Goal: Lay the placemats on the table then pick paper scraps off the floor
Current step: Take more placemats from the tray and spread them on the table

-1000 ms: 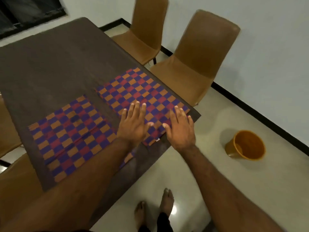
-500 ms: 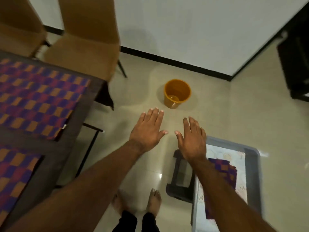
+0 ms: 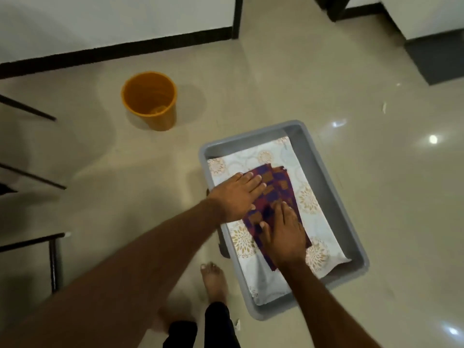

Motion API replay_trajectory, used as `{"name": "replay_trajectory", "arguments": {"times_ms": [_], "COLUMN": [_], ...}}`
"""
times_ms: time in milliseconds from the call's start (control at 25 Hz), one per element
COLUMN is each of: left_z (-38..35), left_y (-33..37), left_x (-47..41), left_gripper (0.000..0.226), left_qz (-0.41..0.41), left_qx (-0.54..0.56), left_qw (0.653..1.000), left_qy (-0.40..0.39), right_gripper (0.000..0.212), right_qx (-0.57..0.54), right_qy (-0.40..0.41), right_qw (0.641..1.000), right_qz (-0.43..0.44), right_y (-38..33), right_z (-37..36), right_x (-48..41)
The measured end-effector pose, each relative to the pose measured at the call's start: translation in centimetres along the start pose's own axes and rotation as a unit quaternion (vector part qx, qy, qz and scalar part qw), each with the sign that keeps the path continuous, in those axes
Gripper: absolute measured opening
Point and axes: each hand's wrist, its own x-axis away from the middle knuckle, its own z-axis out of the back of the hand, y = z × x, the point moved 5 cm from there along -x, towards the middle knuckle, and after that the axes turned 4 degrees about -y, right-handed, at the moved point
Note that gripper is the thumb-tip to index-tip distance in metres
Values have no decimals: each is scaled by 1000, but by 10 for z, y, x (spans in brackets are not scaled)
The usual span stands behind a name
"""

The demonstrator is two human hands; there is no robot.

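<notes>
Down in grey tub (image 3: 324,182), checkered placemats (image 3: 276,192) on floral cloth (image 3: 312,207).

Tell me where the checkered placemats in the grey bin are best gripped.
Probably their long right edge, from above: the placemats lie flat and thin on the floral cloth, so only an edge offers a pinch, and that one has the most room from the walls of the grey bin.

No writing to read anywhere here.

The orange bucket (image 3: 150,101), the grey tray (image 3: 324,182), the flower-printed cloth (image 3: 311,204) lying in it and the checked placemats (image 3: 278,187) on top show only pattern and plain colour. No letters, numbers, labels or brand marks can be made out.
</notes>
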Motion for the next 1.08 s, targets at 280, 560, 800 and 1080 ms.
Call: {"name": "replay_trajectory", "arguments": {"times_ms": [280,560,800,1080], "left_z": [-47,-53,-32,62], "left_y": [21,27,24,-28], "left_x": [-29,-31,-24,39], "left_gripper": [58,47,37,27], "left_qz": [-122,-117,-97,25], "left_qx": [-61,-113,-78,78], "left_qw": [990,986,992,991], "left_qy": [-47,-29,4,106], "right_gripper": [70,65,68,48], "right_qx": [-1,-1,26,-106], "right_qy": [-42,-41,-42,43], "right_qw": [999,999,995,993], "right_qz": [-24,-25,-91,6], "right_y": [11,6,24,-12], "right_z": [-60,-68,-39,77], "right_x": [34,35,45,24]}}
